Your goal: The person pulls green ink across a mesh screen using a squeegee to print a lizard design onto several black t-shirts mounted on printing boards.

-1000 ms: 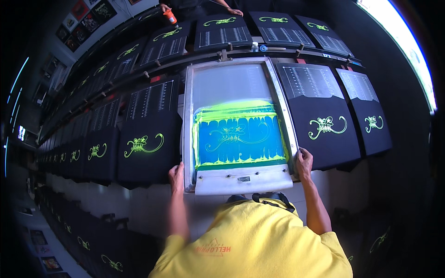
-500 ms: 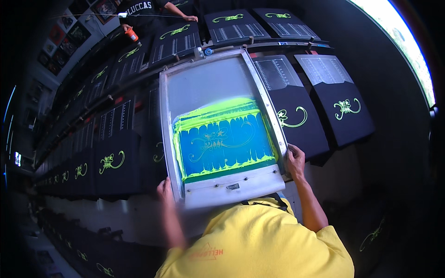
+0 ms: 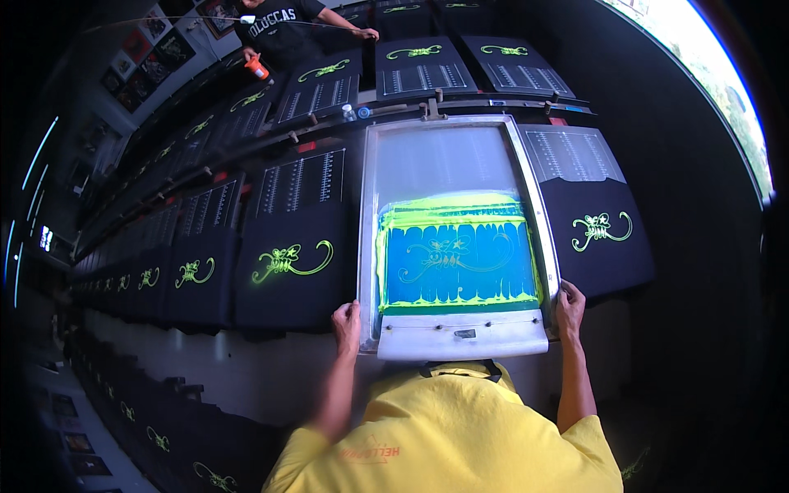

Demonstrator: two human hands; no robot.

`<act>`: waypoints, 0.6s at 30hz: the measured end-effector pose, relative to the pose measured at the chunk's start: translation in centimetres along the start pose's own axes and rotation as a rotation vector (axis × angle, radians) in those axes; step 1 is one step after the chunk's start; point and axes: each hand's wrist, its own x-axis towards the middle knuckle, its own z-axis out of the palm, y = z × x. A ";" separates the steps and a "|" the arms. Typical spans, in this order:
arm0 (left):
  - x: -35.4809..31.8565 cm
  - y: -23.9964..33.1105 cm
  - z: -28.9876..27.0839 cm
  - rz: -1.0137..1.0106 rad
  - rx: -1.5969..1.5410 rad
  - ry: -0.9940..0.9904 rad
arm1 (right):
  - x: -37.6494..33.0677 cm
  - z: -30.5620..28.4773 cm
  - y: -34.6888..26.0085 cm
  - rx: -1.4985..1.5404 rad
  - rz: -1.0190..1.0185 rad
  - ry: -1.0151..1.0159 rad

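Observation:
Both of my hands grip a silk-screen printing frame [image 3: 534,215] in front of my body. My left hand [image 3: 347,326] is closed on its near left side, and my right hand [image 3: 570,310] is closed on the near right side. Inside the frame, the blue stencil area [image 3: 460,283] shows a curling floral design. Neon yellow-green ink [image 3: 452,202] is banked along the stencil's far edge, with thinner streaks round the other sides. A metal plate [image 3: 462,335] spans the near end. The frame lies over a dark board; whether it touches it, I cannot tell.
Dark fabric panels with neon prints lie on boards left [image 3: 288,287] and right [image 3: 604,234] of the frame. A rail [image 3: 394,112] with pegs runs behind, carrying a small clear bottle [image 3: 348,112] and tape roll [image 3: 364,112]. Across it, another person [image 3: 283,29] holds an orange container [image 3: 257,67].
The frame has shifted right along the row and straightened, both hands moving with it. A printed panel formerly mostly covered now shows at its left. My view has turned slightly.

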 end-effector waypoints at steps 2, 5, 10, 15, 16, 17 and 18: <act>0.2 0.2 -0.3 0.011 0.014 0.012 | 0.0 0.2 -0.5 0.003 -0.033 -0.001; 0.8 0.0 0.5 0.008 0.051 -0.016 | 1.3 -0.4 0.7 0.004 -0.037 0.005; 1.1 1.3 0.8 -0.021 0.067 0.020 | 2.6 0.0 -1.1 -0.045 0.001 -0.034; 1.8 1.1 0.8 -0.064 0.109 0.007 | 3.4 0.6 -0.6 -0.066 -0.072 0.019; 1.9 1.2 0.7 -0.076 0.124 -0.007 | 3.5 0.6 -0.8 -0.070 -0.070 0.012; 2.0 1.1 0.7 -0.074 0.109 0.005 | 3.5 0.6 -0.9 -0.074 -0.069 0.006; 2.0 1.1 0.8 -0.071 0.096 0.015 | 3.4 0.8 -1.1 -0.078 -0.065 0.001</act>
